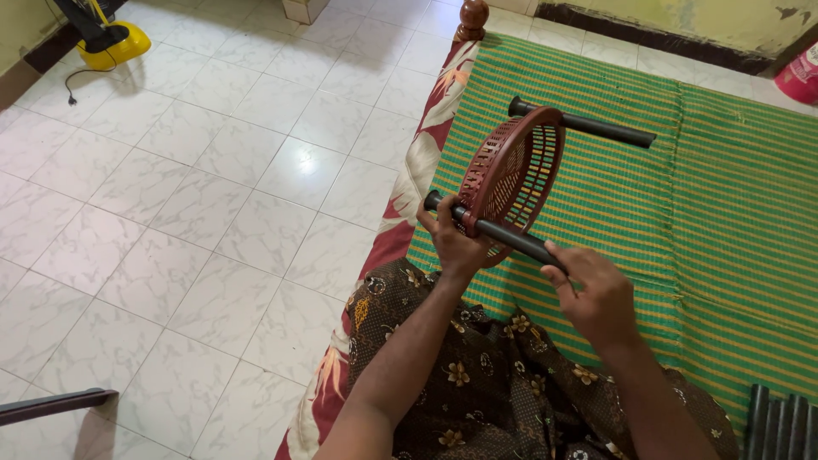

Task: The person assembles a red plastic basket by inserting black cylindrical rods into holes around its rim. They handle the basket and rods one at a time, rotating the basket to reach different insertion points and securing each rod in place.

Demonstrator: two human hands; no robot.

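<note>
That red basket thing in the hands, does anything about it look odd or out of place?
The red basket stands on edge, not flat, with one black tube across its rim, gripped by the left hand and right hand. A second tube sticks out behind it. Nothing looks broken or spilled.

a home bedroom: a bed (426, 162) with a turned wooden post (471, 19), covered by a green striped woven mat (733, 213), stands on a white tiled floor (213, 187) beside worn painted walls (682, 17).
</note>
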